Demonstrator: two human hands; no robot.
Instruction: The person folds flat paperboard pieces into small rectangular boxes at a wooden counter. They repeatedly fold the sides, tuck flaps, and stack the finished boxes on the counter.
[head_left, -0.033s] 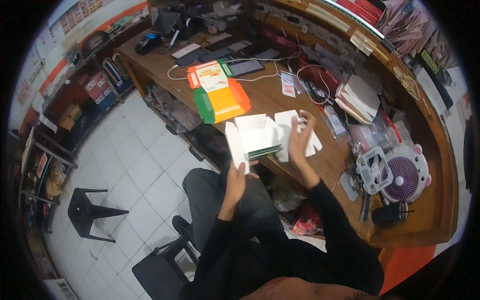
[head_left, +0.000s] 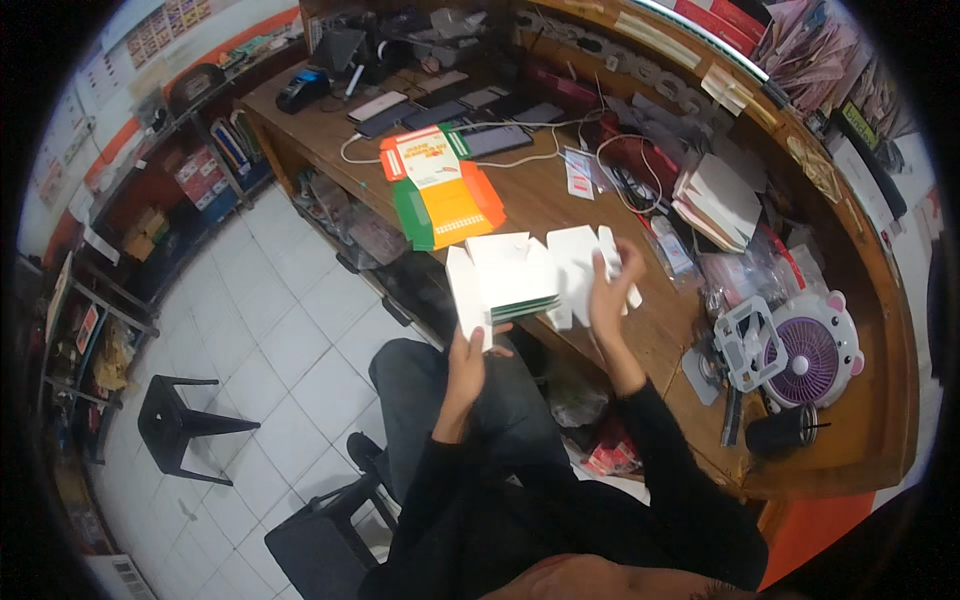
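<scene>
A partly folded cardboard box [head_left: 522, 262] is held over the desk's front edge, its plain white inside facing up and green edges showing at its near folds. My left hand [head_left: 468, 365] pinches the lower end of its left flap, thumb on top and fingers underneath. At the right side panel, my right hand [head_left: 612, 295] grips the outer edge, with the thumb on the white face and the fingers curled around the small end flap. Beyond the box lies a flattened carton [head_left: 440, 190] in orange, green and yellow, printed side up.
Several phones [head_left: 495, 140] and white cables lie at the back of the wooden desk [head_left: 540, 190]. White papers [head_left: 715, 195], a purple fan [head_left: 805, 360] and a black cup [head_left: 780, 432] stand right. Black stools [head_left: 175, 425] are on the tiled floor at left.
My right hand has shifted slightly right and down along the side panel, its fingers now at the end flap. The box has tilted a little; my left hand keeps its hold.
</scene>
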